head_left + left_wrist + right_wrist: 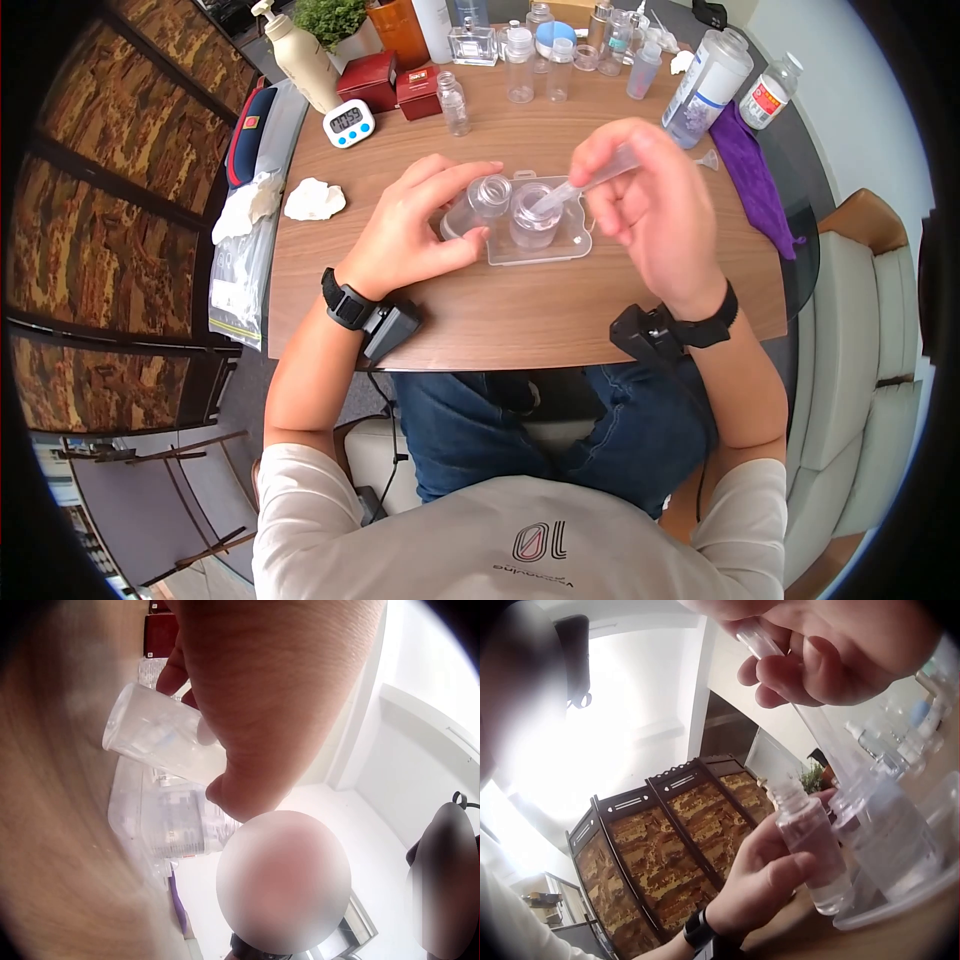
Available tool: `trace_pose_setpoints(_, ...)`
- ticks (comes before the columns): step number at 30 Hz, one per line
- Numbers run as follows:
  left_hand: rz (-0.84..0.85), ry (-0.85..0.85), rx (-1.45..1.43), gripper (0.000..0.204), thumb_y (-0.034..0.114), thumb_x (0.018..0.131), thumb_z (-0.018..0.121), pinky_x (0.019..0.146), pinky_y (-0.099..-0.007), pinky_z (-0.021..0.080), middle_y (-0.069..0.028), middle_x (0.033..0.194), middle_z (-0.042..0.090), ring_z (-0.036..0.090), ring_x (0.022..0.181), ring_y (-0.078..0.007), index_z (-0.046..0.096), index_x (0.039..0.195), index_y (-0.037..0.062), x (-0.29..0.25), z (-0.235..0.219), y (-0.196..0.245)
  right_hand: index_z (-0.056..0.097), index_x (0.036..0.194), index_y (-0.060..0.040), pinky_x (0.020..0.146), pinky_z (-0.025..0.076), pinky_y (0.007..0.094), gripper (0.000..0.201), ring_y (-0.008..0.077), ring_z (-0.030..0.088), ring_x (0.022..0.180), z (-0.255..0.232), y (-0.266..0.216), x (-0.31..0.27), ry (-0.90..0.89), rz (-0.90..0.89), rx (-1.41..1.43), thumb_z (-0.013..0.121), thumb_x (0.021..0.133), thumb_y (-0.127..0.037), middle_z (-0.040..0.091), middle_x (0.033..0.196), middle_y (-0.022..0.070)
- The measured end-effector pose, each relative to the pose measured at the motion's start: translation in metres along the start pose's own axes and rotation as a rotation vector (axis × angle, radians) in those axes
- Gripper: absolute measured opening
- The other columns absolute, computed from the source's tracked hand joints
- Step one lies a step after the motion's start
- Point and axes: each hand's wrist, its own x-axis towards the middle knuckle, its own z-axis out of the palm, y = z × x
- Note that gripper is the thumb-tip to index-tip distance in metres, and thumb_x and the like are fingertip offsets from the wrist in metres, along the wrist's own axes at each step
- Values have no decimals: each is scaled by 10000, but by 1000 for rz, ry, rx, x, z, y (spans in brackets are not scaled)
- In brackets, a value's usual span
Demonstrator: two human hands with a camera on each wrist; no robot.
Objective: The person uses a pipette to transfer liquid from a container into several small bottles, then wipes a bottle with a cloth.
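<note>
My left hand [405, 222] grips a small clear bottle [817, 851] between thumb and fingers. That bottle has no cap, holds clear liquid and leans toward the bottle beside it. My right hand [668, 220] pinches a translucent plastic dropper [607, 175] by its upper end. The dropper slants down to the left, its lower end in the mouth of a wider clear bottle [535, 232]. This wider bottle contains clear liquid and stands on a shallow clear plastic case [520, 258], close against the gripped bottle.
A white timer [349, 123], crumpled tissue [314, 199] and dark red boxes [417, 93] are at the left. One small clear bottle [453, 104] stands ahead, with several more behind. Large bottles [706, 88] and a purple cloth [752, 175] occupy the right side.
</note>
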Motion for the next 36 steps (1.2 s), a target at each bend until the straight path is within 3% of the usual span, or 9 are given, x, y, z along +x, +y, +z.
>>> trace_pose_setpoints(5, 13, 1, -3, 575, 110, 726, 751, 749, -329, 506, -80, 949, 629, 570, 788, -195, 678, 1294, 60, 1, 0, 1, 584, 979, -49, 538, 350, 231, 399, 102, 426, 564, -20, -17, -3, 72, -240, 193, 315, 1068, -331, 651, 929, 130)
trace_pose_setpoints(12, 24, 24, -5, 585, 111, 732, 767, 745, -329, 501, -73, 932, 622, 561, 781, -189, 672, 1307, 68, 1, 4, -1, 587, 974, -65, 554, 362, 252, 415, 124, 414, 554, -29, -23, -8, 41, -343, 347, 295, 1069, -343, 648, 939, 140)
trace_pose_setpoints(18, 28, 23, 10, 587, 125, 730, 791, 742, -326, 501, -63, 926, 631, 559, 775, -181, 673, 1302, 70, 2, 4, 0, 588, 976, -59, 566, 375, 258, 441, 139, 429, 563, -17, -13, -7, -43, -324, 382, 274, 1074, -352, 656, 961, 153)
trace_pose_setpoints(36, 42, 16, 12, 558, 109, 730, 791, 745, -315, 506, -60, 959, 654, 566, 779, -175, 686, 1275, 60, 2, 4, 1, 612, 1004, -33, 582, 388, 266, 529, 140, 442, 585, -13, -7, -5, -16, -268, 342, 287, 1061, -448, 677, 970, 166)
